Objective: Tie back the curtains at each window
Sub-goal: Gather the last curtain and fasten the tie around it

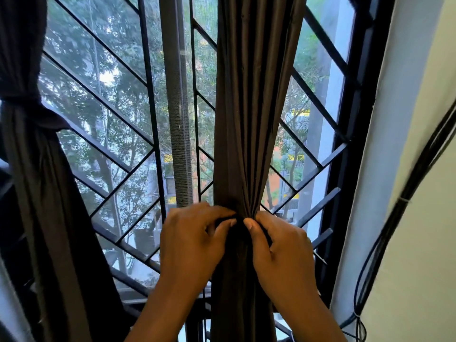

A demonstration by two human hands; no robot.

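A dark brown curtain [249,107] hangs gathered into a narrow bundle in the middle of the window. My left hand [192,240] and my right hand [281,248] meet at its waist, fingers and thumbs curled and pinching a dark tie-back band [238,225] wrapped round the bundle. The band is mostly hidden under my fingers. At the far left a second dark curtain [27,169] hangs bunched, with a tie-back [29,104] knotted round it.
Behind the curtains stands a window with a black diagonal metal grille [116,134] and a grey mesh screen post [176,107]. A white wall [407,169] lies to the right, with black cables [404,201] running down it.
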